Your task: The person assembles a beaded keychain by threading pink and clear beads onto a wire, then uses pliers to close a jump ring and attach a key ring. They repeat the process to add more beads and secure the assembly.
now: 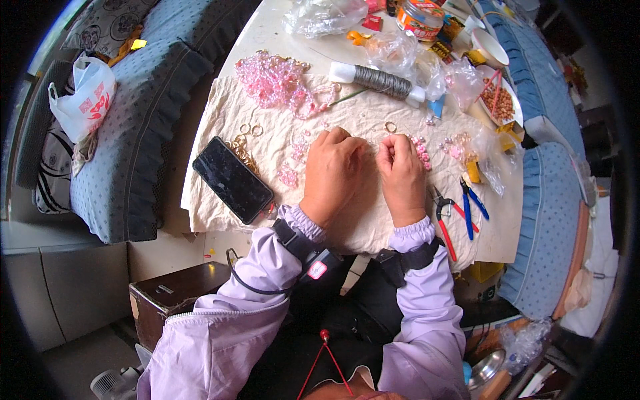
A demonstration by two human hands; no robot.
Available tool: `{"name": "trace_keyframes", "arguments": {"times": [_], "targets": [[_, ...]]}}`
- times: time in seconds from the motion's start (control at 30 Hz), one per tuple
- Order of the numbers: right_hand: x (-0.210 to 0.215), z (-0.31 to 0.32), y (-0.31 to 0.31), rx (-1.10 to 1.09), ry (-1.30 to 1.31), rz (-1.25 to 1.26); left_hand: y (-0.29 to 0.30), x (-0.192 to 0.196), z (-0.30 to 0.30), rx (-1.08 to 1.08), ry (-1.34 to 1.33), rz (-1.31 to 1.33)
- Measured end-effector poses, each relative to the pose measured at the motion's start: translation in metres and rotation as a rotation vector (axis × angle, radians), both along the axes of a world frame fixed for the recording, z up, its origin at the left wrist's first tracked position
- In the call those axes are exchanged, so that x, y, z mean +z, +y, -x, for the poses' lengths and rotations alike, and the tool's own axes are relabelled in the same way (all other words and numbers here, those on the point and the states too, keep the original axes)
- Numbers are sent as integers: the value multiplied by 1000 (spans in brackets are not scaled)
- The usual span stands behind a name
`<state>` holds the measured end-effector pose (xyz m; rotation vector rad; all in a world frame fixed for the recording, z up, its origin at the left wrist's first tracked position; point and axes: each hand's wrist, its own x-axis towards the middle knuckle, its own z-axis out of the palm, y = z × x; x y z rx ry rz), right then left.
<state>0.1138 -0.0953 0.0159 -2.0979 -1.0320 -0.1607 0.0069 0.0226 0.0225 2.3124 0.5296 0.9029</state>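
Note:
Over a beige cloth (pixel 357 227), my left hand (pixel 331 175) is closed in a pinch, fingers curled under. Close by on its right, my right hand (pixel 404 175) also pinches; whatever either holds is too small or hidden. Small pink beads (pixel 421 152) lie against the right hand's outer side, and pale pink beads (pixel 288 175) are left of my left hand. A gold ring (pixel 391 127) rests just beyond the right fingers. Red-handled pliers (pixel 445 227) and blue-handled pliers (pixel 469 208) lie to the right. Farther off are tangled pink bead strands (pixel 270 81) and a grey thread spool (pixel 383 81).
A black phone (pixel 233 180) lies at the left beside a heap of gold rings (pixel 244 152). Crumpled plastic bags (pixel 393 53), an orange-labelled can (pixel 421 20), a white bowl (pixel 491 49) and a plate of brown nuts or beads (pixel 501 103) crowd the far right. Blue-covered seats (pixel 543 220) flank the table.

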Motion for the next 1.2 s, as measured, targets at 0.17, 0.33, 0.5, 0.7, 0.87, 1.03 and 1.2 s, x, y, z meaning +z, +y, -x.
{"name": "trace_keyframes", "arguments": {"times": [0.17, 0.33, 0.5, 0.7, 0.87, 1.03, 1.2], "targets": [[-2, -1, 2, -22, 13, -55, 0, -1, -11, -7, -8, -78], [-3, -2, 2, -46, 6, -50, 6, -4, -20, -35, 51, -151], [-2, -2, -1, -51, 46, -104, 4, -1, -21, 51, 40, -168], [-5, -5, -2, -53, 231, -221, 15, 13, -37, 120, 74, -299], [-8, -7, -3, -81, 214, -249, 20, 4, -54, 91, 155, -369], [-8, -8, -3, -56, 239, -280, 20, -9, -51, 68, 174, -417], [-5, -9, -4, -14, 266, -326, 18, -5, -54, 76, 226, -592]]}}
